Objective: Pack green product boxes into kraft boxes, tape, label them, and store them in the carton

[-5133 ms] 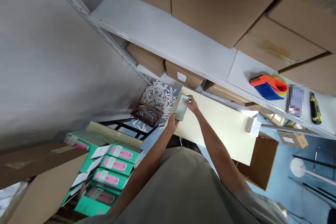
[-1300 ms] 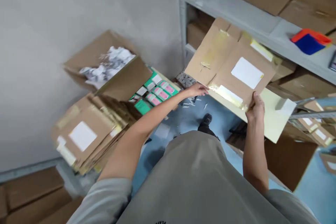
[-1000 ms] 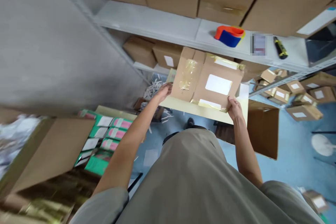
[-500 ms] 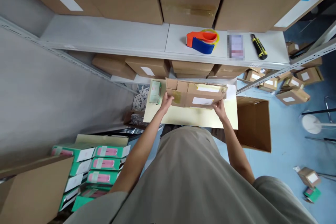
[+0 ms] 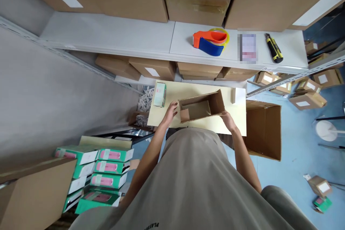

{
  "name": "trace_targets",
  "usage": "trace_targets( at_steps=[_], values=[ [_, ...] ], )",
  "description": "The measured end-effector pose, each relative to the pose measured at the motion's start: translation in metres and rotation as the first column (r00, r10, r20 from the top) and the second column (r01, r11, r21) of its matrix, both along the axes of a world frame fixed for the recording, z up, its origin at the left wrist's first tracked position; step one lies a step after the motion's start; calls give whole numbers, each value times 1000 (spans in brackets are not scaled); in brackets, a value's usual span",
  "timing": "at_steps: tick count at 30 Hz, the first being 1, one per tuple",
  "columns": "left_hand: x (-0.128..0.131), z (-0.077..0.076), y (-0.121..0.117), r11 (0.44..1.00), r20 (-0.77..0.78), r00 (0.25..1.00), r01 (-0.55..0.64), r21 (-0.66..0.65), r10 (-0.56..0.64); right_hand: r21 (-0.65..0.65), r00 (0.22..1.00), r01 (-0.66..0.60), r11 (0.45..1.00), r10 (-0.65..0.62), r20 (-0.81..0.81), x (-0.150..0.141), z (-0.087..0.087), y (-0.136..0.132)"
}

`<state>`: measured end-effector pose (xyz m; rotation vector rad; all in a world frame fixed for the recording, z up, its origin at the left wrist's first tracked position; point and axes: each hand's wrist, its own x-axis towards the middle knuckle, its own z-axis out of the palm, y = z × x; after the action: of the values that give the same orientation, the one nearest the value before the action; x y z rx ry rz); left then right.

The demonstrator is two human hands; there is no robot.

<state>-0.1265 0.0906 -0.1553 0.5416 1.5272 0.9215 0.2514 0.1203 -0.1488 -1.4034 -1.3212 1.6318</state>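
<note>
An open-topped cardboard box [image 5: 217,101] is in front of me over the pale yellow table [image 5: 172,90], its opening facing up toward me. My right hand [image 5: 228,120] grips the near right corner of the box. Just off its left end, my left hand [image 5: 170,112] has its fingers apart and holds nothing. A small green and white box [image 5: 160,94] stands at the table's left end, beyond my left hand. A white block-shaped item [image 5: 239,96] is at the right end of the table.
An orange and blue tape dispenser [image 5: 210,42] and a yellow-black utility knife [image 5: 274,48] lie on the shelf [image 5: 113,34] above. A large open carton [image 5: 263,129] stands right of the table. Green boxes [image 5: 109,167] are stacked at lower left.
The cardboard box has turned from showing its labelled side to showing its open inside. My left hand has come off its left end; my right hand still holds the right end.
</note>
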Motion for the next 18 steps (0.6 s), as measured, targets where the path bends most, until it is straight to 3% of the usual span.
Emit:
trace_targets(
  at_steps=[2, 6, 9, 12, 14, 18],
  values=[
    [-3, 4, -15, 998, 61, 996, 57, 24, -59, -31, 994, 62, 998, -64, -86, 5, 6, 8],
    [-2, 13, -27, 981, 105, 979, 166, 100, -176, -107, 991, 100, 989, -109, -80, 4, 18, 27],
    [4, 18, -20, 978, -39, 988, 154, 141, -150, -95, 995, 46, 994, -54, -84, -3, 25, 37],
    [8, 22, -11, 937, -237, 965, 185, 298, -115, -97, 997, 27, 995, -34, -68, -8, 30, 39],
    [7, 27, -5, 898, -332, 931, 270, 348, -151, -103, 998, 8, 995, -14, -63, -9, 33, 37],
    [-1, 33, 2, 852, -402, 871, 421, 312, -283, -81, 997, -30, 996, 24, -76, -8, 30, 34]
  ],
)
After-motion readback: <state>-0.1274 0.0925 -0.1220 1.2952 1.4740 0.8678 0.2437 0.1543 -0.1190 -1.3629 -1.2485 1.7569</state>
